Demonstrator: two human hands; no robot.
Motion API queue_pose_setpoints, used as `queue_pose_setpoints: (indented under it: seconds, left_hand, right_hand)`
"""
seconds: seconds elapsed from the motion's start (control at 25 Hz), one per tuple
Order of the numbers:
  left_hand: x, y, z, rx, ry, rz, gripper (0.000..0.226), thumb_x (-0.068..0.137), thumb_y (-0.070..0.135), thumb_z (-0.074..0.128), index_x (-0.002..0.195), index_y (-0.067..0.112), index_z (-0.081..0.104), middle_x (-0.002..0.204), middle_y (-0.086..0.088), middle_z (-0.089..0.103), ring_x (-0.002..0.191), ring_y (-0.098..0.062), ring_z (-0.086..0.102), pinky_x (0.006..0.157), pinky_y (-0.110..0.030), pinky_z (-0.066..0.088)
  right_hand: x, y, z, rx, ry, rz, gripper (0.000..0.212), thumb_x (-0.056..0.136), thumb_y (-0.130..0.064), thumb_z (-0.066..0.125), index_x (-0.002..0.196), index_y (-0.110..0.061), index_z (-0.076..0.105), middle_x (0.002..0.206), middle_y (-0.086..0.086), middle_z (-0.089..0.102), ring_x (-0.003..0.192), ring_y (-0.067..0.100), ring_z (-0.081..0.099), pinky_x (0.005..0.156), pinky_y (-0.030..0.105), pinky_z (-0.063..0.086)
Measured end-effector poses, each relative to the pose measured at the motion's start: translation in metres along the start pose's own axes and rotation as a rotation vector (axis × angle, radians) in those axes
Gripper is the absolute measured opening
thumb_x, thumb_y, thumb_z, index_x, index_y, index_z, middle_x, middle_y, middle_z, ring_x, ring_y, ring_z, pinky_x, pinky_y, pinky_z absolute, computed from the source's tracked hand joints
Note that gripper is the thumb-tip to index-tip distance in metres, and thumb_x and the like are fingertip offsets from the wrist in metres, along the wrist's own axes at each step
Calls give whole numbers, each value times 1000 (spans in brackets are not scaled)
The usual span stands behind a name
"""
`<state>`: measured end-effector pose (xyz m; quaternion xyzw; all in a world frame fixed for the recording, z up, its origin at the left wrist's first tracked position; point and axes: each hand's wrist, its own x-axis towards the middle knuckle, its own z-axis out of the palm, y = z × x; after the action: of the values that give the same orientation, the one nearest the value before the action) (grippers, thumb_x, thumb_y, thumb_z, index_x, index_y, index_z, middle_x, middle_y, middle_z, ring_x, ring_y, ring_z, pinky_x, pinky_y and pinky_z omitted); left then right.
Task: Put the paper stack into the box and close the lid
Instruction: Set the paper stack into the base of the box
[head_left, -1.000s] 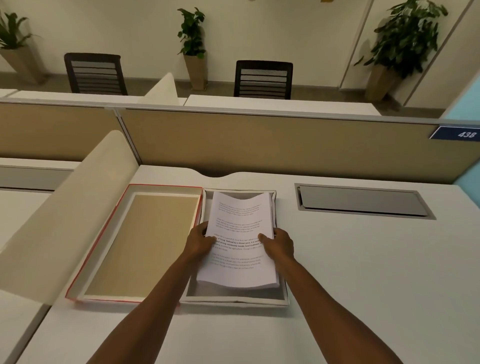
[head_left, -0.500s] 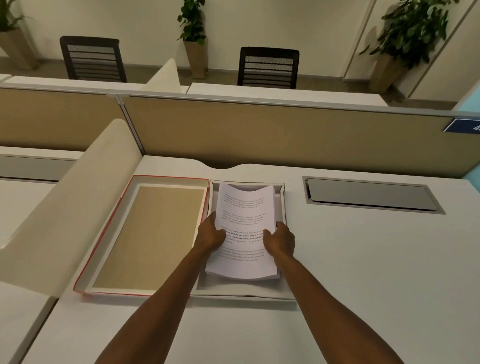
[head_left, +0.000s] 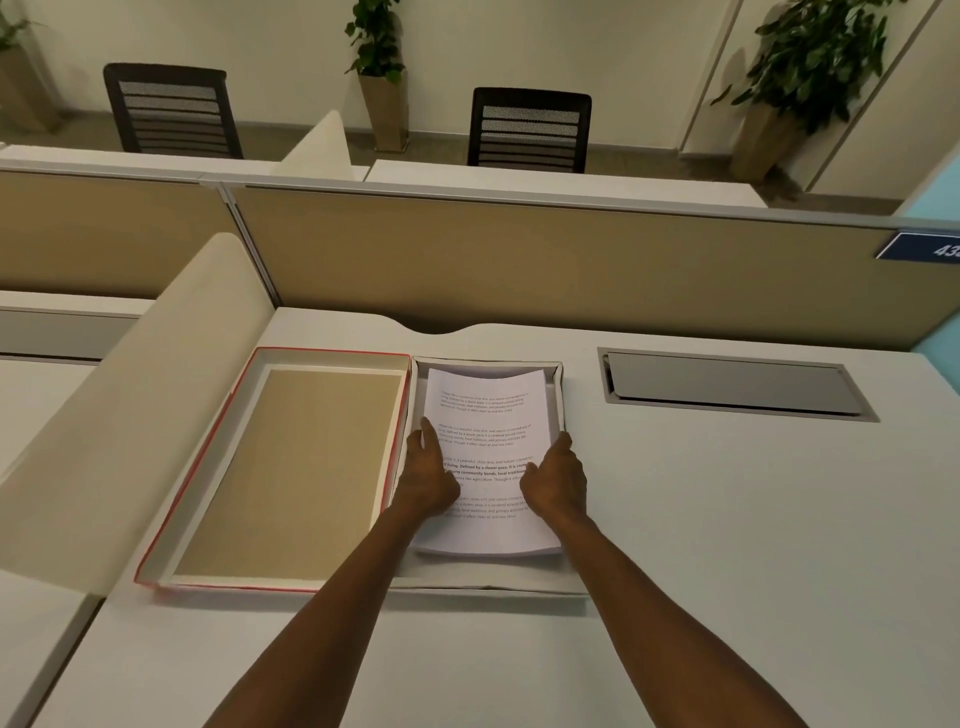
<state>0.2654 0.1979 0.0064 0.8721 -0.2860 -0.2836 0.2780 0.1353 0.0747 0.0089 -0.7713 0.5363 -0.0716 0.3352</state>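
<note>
At the far left we see a cream curved divider (head_left: 119, 415) rising beside the white tabletop (head_left: 727, 519). Just right of it lies the lid (head_left: 291, 467), open and flat on the tabletop, with a red outer edge, white walls and a tan inner panel. Its right wall sits against the left wall of the box (head_left: 562, 400), a shallow white tray.

Our left hand (head_left: 427, 480) rests on the left edge of the paper stack (head_left: 485, 421), forefinger stretched forward along the sheet, the other fingers loosely bent; whether they curl under the edge we cannot tell. The paper stack, printed with paragraphs of text, lies inside the box, its far edge bowed slightly upward near the far wall and its near edge short of the near wall. Our right hand (head_left: 556, 486) holds the right edge of the stack, fingers pointing forward beside the box's right wall, thumb over the page.

Further right a grey cable hatch (head_left: 732, 384) is set into the tabletop, well apart from the box.
</note>
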Motion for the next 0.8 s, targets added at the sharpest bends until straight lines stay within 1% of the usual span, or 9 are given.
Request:
queue_pose_setpoints:
  seconds: [0.08, 0.28, 0.4, 0.44, 0.52, 0.56, 0.68, 0.76, 0.8]
  left_hand:
    - [-1, 0, 6, 51, 14, 10, 97, 90, 11, 63, 157, 12, -7, 167, -12, 0, 149, -37, 27, 113, -44, 44]
    - [-4, -4, 19, 209, 69, 23, 90, 94, 17, 57, 158, 9, -5, 168, -14, -6, 156, -33, -1, 125, -42, 15]
    - [-5, -10, 27, 342, 48, 74, 80, 99, 22, 51, 158, 7, -1, 168, -14, -6, 156, -32, -6, 126, -41, 7]
    - [-6, -11, 29, 369, 41, 86, 78, 100, 23, 49, 158, 6, -1, 168, -14, -6, 156, -32, -7, 126, -41, 6]
    - [-7, -13, 29, 383, 59, 96, 75, 102, 23, 46, 158, 5, -1, 168, -14, -7, 155, -31, -9, 126, -40, 4]
    - [-8, -15, 29, 383, 77, 106, 73, 102, 21, 44, 158, 5, 0, 168, -14, -7, 155, -31, -9, 126, -40, 4]
    - [-14, -20, 32, 348, 194, 227, 59, 104, 21, 39, 157, 4, 17, 167, -15, 11, 156, -30, 4, 127, -39, 9]
    - [-19, -19, 34, 293, 223, 277, 55, 104, 31, 36, 154, 7, 31, 164, -11, 26, 154, -28, 18, 127, -40, 15]
    - [-21, -19, 35, 288, 205, 277, 57, 104, 37, 35, 154, 9, 31, 164, -9, 26, 154, -27, 20, 127, -41, 16]
  right_hand:
    - [-5, 3, 1, -37, -12, -24, 70, 88, -18, 70, 145, -9, 29, 135, 13, 56, 115, 30, 63, 91, 37, 55]
    - [-14, 10, 9, -83, -18, -51, 68, 91, -16, 66, 146, -8, 28, 137, 13, 54, 115, 27, 62, 93, 32, 53]
    - [-17, 8, 9, -65, -21, -24, 59, 98, -21, 57, 148, -11, 27, 145, 11, 49, 111, 19, 61, 87, 14, 49]
    - [-19, 6, 9, -82, -1, -44, 62, 100, -25, 55, 151, -13, 22, 153, 13, 40, 118, 20, 57, 93, 13, 47]
    - [-25, 4, 14, -211, 37, -159, 74, 98, -29, 57, 156, -15, 14, 164, 12, 20, 145, 28, 32, 114, 30, 36]
    - [-27, 5, 16, -275, 56, -234, 73, 97, -31, 58, 156, -16, 18, 164, 11, 19, 149, 28, 25, 118, 36, 31]
    - [-34, 13, 22, -368, -11, -320, 58, 98, -36, 54, 149, -16, 37, 158, 7, 35, 146, 25, 30, 118, 38, 30]
    - [-35, 19, 22, -401, -53, -329, 57, 97, -39, 54, 147, -15, 40, 157, 5, 37, 146, 23, 31, 118, 37, 29]
    - [-34, 21, 21, -406, -60, -337, 57, 97, -39, 55, 147, -15, 40, 158, 5, 36, 147, 23, 30, 119, 38, 29]
